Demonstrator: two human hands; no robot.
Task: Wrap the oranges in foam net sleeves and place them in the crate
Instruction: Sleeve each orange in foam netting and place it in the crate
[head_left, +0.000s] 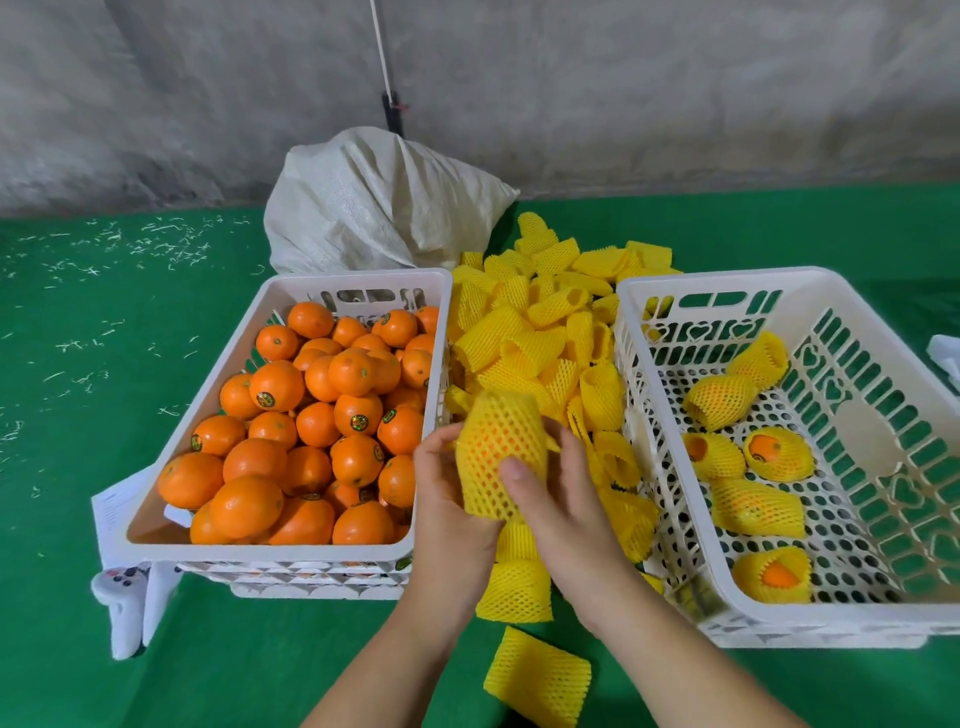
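Note:
Between the two crates I hold an orange inside a yellow foam net sleeve (496, 447). My left hand (447, 499) cups it from the left and below. My right hand (558, 488) grips it from the right, thumb across the front of the net. The white crate on the left (358, 280) is full of bare oranges (311, 421). The white crate on the right (670, 332) holds several wrapped oranges (753, 506) on its perforated floor. A pile of empty yellow sleeves (540, 332) lies between the crates.
A grey-white woven sack (374, 208) stands behind the left crate against a concrete wall. Loose sleeves (537, 675) lie on the green cloth (104, 322) near my forearms. White paper (111, 512) and a white object sit under the left crate's near corner.

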